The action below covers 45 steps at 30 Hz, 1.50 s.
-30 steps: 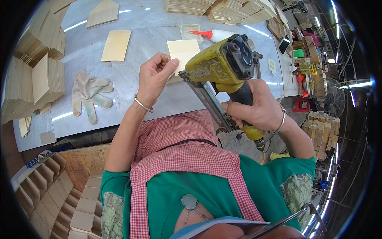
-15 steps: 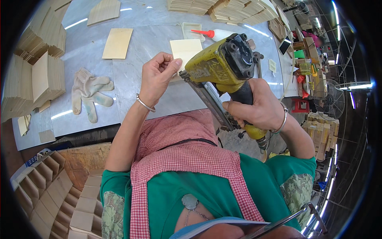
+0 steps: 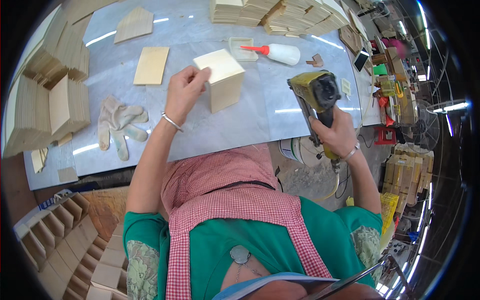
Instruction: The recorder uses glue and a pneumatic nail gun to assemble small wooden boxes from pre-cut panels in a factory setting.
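A small pale wooden box (image 3: 226,89) stands on the grey table, its light top panel toward me. My left hand (image 3: 184,89) is closed at its left side, thumb on the top near the corner; the other fingertips are partly hidden. To the right of the box, my right hand (image 3: 336,131) grips the dark handle of a yellow and black pneumatic nail gun (image 3: 311,86). The gun is held up over the table's front edge, apart from the box. A hose runs down from its handle end.
A glue bottle (image 3: 284,53) with a red nozzle lies by a shallow tray (image 3: 235,46) behind the box. Left are a loose wooden panel (image 3: 151,66), a stained work glove (image 3: 120,125) and stacked panels (image 3: 30,117). More wood stacks (image 3: 300,17) stand at the back.
The nail gun has moved away from the box, to the right. The box is turned, so a side face shows below its top. My left hand has shifted slightly left.
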Each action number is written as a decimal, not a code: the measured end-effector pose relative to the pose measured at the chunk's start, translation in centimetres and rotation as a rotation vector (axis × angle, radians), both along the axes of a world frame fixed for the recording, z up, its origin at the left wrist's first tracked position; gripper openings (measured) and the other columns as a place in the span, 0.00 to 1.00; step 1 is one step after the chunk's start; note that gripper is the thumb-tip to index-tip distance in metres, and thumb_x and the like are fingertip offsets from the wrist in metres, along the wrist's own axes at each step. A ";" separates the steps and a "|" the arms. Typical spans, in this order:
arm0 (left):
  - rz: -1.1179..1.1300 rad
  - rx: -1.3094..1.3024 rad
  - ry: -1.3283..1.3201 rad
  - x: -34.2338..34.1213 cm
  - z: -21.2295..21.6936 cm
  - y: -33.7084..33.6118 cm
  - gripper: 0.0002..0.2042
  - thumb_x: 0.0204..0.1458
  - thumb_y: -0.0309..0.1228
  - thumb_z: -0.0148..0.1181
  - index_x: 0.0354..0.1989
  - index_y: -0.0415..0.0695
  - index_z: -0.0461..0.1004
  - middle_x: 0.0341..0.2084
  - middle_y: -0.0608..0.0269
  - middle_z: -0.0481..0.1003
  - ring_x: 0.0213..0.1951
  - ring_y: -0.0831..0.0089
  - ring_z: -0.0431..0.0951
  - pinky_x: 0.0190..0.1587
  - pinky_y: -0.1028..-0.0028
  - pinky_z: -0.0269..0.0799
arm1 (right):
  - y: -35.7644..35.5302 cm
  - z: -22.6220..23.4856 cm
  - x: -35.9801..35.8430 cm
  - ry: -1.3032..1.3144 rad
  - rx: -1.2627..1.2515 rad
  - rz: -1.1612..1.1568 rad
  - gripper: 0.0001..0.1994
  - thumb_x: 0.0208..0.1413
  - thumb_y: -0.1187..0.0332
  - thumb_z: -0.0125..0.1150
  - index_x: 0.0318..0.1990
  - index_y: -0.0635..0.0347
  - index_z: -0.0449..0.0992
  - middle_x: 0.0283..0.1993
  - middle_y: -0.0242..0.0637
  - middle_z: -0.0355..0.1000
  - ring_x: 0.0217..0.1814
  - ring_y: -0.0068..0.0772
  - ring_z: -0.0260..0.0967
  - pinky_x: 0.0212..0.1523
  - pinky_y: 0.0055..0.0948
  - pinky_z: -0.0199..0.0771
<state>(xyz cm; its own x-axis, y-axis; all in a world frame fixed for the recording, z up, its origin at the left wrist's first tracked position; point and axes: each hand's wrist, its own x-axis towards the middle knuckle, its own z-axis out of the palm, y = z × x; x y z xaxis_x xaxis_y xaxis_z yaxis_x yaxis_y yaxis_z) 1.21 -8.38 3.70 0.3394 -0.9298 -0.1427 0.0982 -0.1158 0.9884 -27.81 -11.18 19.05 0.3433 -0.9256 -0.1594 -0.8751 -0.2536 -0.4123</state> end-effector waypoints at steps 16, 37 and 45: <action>-0.329 -0.318 -1.179 0.0 5.4 -3.2 0.11 0.44 0.35 0.64 0.34 0.43 0.75 0.35 0.62 0.73 0.40 0.67 0.73 0.42 0.68 0.65 | -8.9 -15.1 -10.0 0.427 -0.221 -0.239 0.37 0.45 0.50 0.63 0.59 0.61 0.57 0.31 0.53 0.75 0.32 0.53 0.74 0.32 0.47 0.72; -0.076 -0.136 -0.145 -3.0 -2.5 1.7 0.08 0.51 0.24 0.61 0.39 0.42 0.74 0.35 0.64 0.78 0.45 0.75 0.76 0.62 0.60 0.57 | -22.8 -14.5 -1.2 -0.098 0.229 0.210 0.34 0.35 0.54 0.74 0.48 0.60 0.67 0.43 0.42 0.71 0.47 0.39 0.69 0.50 0.31 0.68; 0.100 -0.195 -0.458 -3.4 -5.3 2.7 0.07 0.50 0.24 0.61 0.38 0.40 0.74 0.32 0.60 0.78 0.39 0.68 0.78 0.61 0.61 0.59 | -17.9 -11.1 -2.2 -0.633 0.030 -0.003 0.34 0.37 0.61 0.74 0.54 0.60 0.67 0.46 0.41 0.69 0.48 0.34 0.68 0.50 0.29 0.69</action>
